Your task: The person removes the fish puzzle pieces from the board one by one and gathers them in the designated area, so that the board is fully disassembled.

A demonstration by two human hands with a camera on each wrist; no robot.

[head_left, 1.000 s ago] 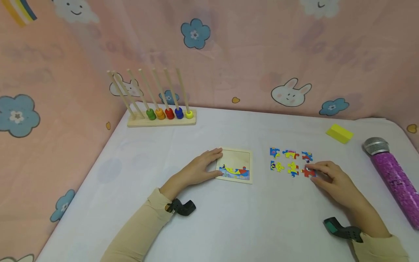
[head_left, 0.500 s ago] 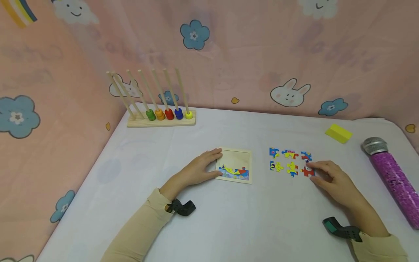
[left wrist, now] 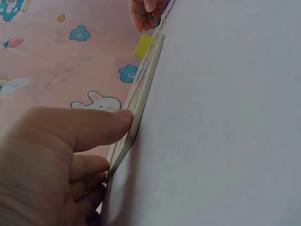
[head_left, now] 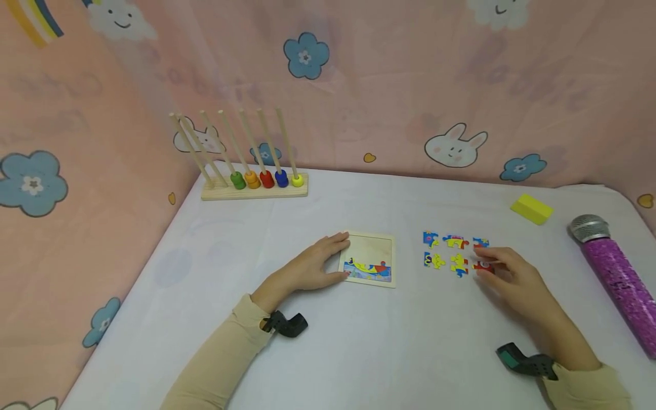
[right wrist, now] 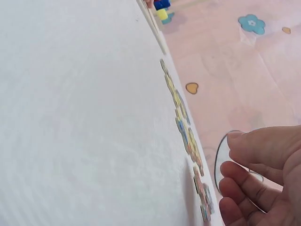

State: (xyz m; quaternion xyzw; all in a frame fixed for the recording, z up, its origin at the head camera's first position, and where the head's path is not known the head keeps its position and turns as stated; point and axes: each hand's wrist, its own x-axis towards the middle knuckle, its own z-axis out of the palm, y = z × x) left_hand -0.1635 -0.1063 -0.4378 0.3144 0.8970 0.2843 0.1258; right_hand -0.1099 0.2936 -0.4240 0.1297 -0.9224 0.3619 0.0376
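A wooden puzzle tray (head_left: 370,246) lies at the middle of the white table, with a strip of coloured pieces fitted along its near edge. My left hand (head_left: 333,257) rests flat against the tray's left edge, and in the left wrist view the thumb (left wrist: 101,125) touches the tray's rim (left wrist: 143,92). Several loose puzzle pieces (head_left: 445,251) lie in two rows to the right of the tray. My right hand (head_left: 494,266) pinches the red piece (head_left: 482,266) at the right end of the near row. The right wrist view shows the curled fingers (right wrist: 256,181) beside the row of pieces (right wrist: 184,129).
A wooden peg rack (head_left: 253,191) with coloured beads stands at the back left. A yellow block (head_left: 531,208) lies at the back right, and a purple glitter microphone (head_left: 612,279) lies along the right edge. Pink patterned fabric walls the table at the back and left.
My right hand has shifted a little left and its fingers have closed over the red piece, which now shows less. The left hand and tray have not moved.
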